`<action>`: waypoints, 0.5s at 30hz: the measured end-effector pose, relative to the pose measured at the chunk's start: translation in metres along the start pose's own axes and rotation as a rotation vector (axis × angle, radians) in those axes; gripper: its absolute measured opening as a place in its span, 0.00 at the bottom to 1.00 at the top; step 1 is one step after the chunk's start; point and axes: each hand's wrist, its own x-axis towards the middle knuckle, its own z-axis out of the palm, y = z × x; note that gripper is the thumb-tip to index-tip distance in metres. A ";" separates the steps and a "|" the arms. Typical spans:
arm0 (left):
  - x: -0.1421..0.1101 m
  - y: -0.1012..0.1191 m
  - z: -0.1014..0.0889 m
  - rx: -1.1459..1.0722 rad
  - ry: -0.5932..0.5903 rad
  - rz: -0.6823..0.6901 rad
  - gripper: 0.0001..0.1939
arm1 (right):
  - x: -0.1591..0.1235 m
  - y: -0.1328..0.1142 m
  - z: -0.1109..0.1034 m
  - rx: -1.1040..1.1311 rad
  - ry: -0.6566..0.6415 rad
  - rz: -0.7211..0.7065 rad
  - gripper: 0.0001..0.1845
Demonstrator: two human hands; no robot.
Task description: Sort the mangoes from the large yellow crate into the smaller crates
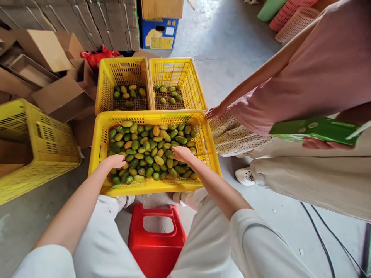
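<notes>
A wide yellow plastic crate (156, 189) in front of me holds many small oval fruits (149, 159), green and yellow, mango-like. Over the left part of the pile is my left hand (116, 161), its fingers drawn together and pointing inward; whatever they grip is hidden. My right hand (183, 153) reaches to the right-middle of the pile. Its fingers are curled and touch the fruit there, but I cannot make out whether one is held.
Two yellow crates (123, 60) with a few fruits stand beyond. Cardboard boxes (59, 94) and another yellow crate (55, 135) lie left. A red stool (156, 247) is between my legs. At right, a person's hand (216, 112) touches the crates; cables (320, 235) cross the floor.
</notes>
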 end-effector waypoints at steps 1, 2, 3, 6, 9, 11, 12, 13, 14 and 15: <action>0.000 -0.001 -0.001 0.020 -0.014 -0.017 0.17 | 0.000 -0.006 0.005 -0.001 0.004 0.001 0.24; 0.000 -0.001 -0.002 0.042 -0.031 -0.035 0.18 | 0.001 -0.012 0.010 -0.002 0.005 0.004 0.28; 0.001 0.000 -0.003 0.060 -0.045 -0.047 0.19 | 0.002 -0.019 0.014 -0.004 0.006 0.011 0.32; 0.001 0.006 -0.006 0.073 -0.059 -0.048 0.24 | 0.004 -0.034 0.024 -0.010 0.005 0.038 0.39; 0.000 0.014 -0.005 0.063 -0.062 -0.040 0.26 | 0.006 -0.041 0.022 -0.016 0.005 0.056 0.36; 0.000 0.017 -0.004 0.044 -0.063 -0.043 0.26 | 0.007 -0.043 0.016 -0.017 0.016 0.053 0.30; 0.000 0.018 -0.003 0.028 -0.063 -0.049 0.25 | 0.007 -0.044 0.012 -0.017 0.022 0.049 0.27; 0.000 0.019 -0.002 0.007 -0.062 -0.057 0.25 | 0.008 -0.045 0.008 -0.017 0.025 0.044 0.22; 0.001 0.019 -0.002 -0.019 -0.059 -0.067 0.25 | 0.009 -0.047 0.004 -0.015 0.028 0.040 0.18; 0.001 0.019 -0.002 -0.052 -0.053 -0.077 0.24 | 0.010 -0.050 0.000 -0.013 0.033 0.036 0.15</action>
